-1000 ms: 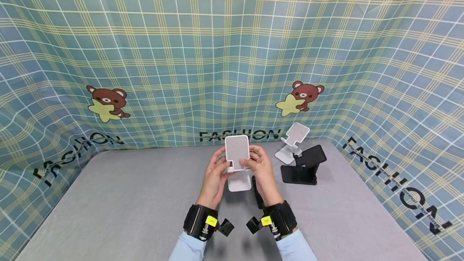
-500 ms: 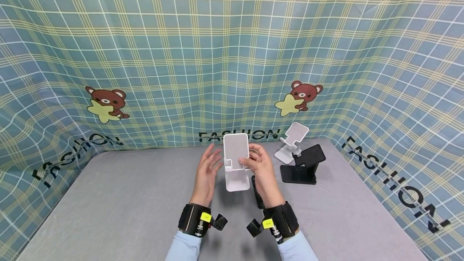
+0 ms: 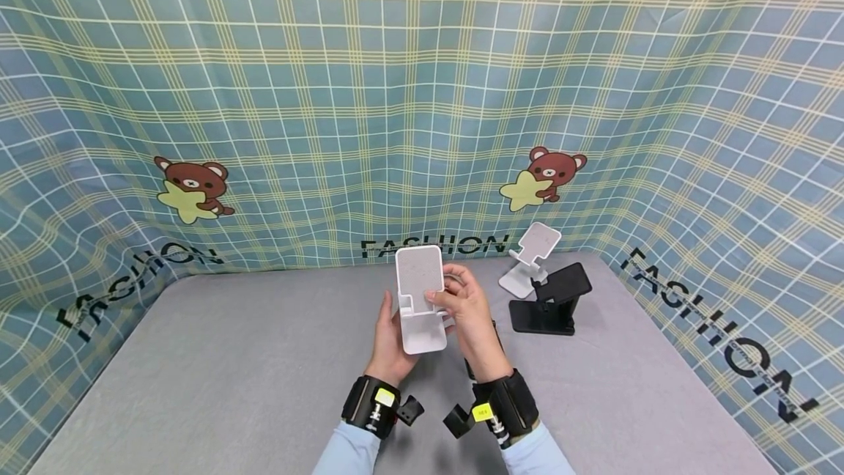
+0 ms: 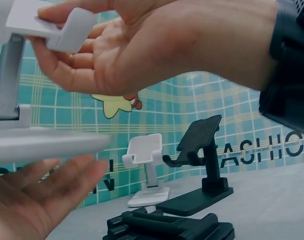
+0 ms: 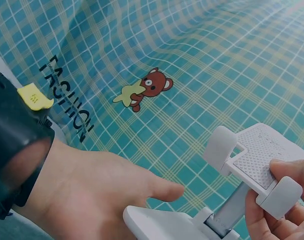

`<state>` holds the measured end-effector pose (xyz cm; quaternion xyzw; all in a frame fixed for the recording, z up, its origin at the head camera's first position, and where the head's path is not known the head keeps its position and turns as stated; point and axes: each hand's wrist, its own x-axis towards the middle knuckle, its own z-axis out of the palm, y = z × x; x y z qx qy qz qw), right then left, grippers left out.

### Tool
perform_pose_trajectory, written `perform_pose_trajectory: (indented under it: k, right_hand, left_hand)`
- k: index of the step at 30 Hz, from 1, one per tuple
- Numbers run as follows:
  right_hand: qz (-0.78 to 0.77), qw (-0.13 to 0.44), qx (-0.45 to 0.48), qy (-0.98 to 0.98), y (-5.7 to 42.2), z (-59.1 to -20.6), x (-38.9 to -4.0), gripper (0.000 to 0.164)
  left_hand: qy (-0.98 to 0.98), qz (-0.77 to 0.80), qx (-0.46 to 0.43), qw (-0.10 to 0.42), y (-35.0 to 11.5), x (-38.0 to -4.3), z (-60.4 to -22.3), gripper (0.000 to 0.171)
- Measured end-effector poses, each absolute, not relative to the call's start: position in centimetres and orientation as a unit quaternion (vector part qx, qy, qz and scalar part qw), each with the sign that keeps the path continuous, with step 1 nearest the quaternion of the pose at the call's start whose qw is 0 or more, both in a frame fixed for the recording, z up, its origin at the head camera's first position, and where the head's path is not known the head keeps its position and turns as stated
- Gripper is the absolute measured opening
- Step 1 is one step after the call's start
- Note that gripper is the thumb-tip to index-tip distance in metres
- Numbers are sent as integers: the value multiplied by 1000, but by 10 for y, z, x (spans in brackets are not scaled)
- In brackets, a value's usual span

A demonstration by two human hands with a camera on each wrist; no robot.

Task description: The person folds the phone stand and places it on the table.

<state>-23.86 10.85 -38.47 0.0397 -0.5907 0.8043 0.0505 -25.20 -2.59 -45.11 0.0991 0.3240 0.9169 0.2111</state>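
Note:
A white phone stand (image 3: 420,270), unfolded, is held up above the table in the head view. My right hand (image 3: 473,317) pinches its upper plate at the right edge, thumb on the front. Beneath the stand's base (image 4: 47,142), my left hand (image 4: 47,200) lies palm up with its fingers stretched out. From the right wrist view, the base (image 5: 164,222) is close over the left palm; whether they touch I cannot tell. A metal post (image 5: 229,207) joins base and plate.
At the right of the grey table (image 3: 250,358) stand another white phone stand (image 3: 539,242) and an unfolded black one (image 3: 547,317). A folded black stand (image 4: 172,227) lies nearer, partly behind my right arm in the head view. A checked cloth (image 3: 422,108) hangs behind.
My left hand has let go of the stand's side, moved off left, then come back under the base. The right hand has shifted the stand slightly left.

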Motion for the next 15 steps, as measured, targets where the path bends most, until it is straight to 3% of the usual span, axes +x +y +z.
perform_pose_trajectory:
  k: [8,15]
  right_hand:
    - [795,50,50,-603,108,-387,-238,41]
    - [782,39,52,-620,111,-387,-239,41]
  left_hand:
    - [322,919,108,200,-22,-250,-449,54]
    - [333,917,94,200,-22,-248,-448,57]
